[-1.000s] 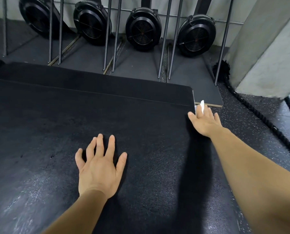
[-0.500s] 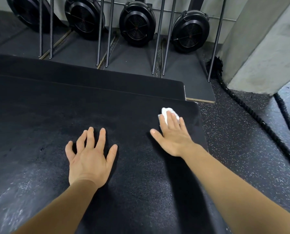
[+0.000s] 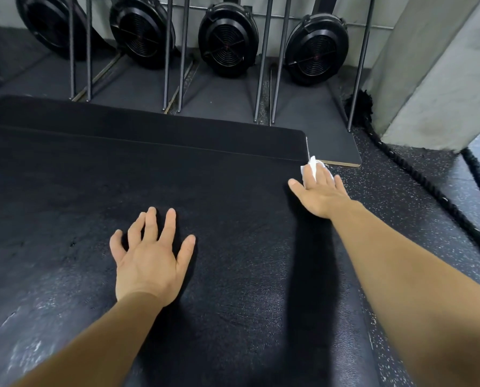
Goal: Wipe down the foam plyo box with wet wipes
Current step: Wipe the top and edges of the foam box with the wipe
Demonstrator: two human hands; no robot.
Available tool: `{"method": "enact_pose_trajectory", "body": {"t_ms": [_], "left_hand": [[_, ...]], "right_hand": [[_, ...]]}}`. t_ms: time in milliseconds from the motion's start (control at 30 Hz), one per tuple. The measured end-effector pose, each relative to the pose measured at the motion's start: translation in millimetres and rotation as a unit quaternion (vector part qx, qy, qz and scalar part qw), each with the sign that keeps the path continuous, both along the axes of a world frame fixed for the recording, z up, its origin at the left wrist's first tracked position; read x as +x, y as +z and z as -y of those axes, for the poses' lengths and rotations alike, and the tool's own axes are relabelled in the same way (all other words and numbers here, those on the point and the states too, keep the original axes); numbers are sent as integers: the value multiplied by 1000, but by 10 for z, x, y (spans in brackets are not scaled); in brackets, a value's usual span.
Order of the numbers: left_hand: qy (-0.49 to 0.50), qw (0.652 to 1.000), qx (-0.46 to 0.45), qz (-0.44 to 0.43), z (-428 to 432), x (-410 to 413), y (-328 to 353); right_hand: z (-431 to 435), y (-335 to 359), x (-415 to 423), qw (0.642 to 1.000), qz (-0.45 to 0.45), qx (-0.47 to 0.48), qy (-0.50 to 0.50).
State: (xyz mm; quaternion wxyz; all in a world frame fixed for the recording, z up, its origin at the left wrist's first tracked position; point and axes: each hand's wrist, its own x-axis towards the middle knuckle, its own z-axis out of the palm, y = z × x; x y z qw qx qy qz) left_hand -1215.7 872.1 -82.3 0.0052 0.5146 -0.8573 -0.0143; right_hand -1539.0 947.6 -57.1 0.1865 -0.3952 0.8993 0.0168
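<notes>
The large black textured foam plyo box (image 3: pixel 121 177) is filling the lower left of the view, and both hands are lying on its top face. The left hand (image 3: pixel 149 261) is resting palm-down near the centre, fingers straight and spread apart. The right hand (image 3: pixel 322 194) is pressing a crumpled white wet wipe (image 3: pixel 310 169) onto the far right corner of the box, fingers straight and close together, thumb held out. A thick black rope (image 3: pixel 428 185) is lying on the speckled rubber floor (image 3: pixel 400 219) beside the box.
</notes>
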Motion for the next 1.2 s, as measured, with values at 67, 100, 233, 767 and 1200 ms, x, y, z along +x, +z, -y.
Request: {"method": "enact_pose_trajectory", "body": {"t_ms": [67,100,233,767,1200], "left_hand": [[0,1000,-1,-1,-2,0,5],[0,1000,0,-2,-4,0,7],[-3,1000,-1,3,-4,-2,7],[-2,1000,5,4,-21,-10,44],[0,1000,1,8,-13,-6,20]], "right_hand": [[20,-10,-6,1000,4,-9,-17],[27,-12,6,999,7,-14,-28],[-32,-6,199,998,26,-16,-55],[-317,-17,750,988,-8,-44,144],[-487,-19,272,998,21,-39,-40]]}}
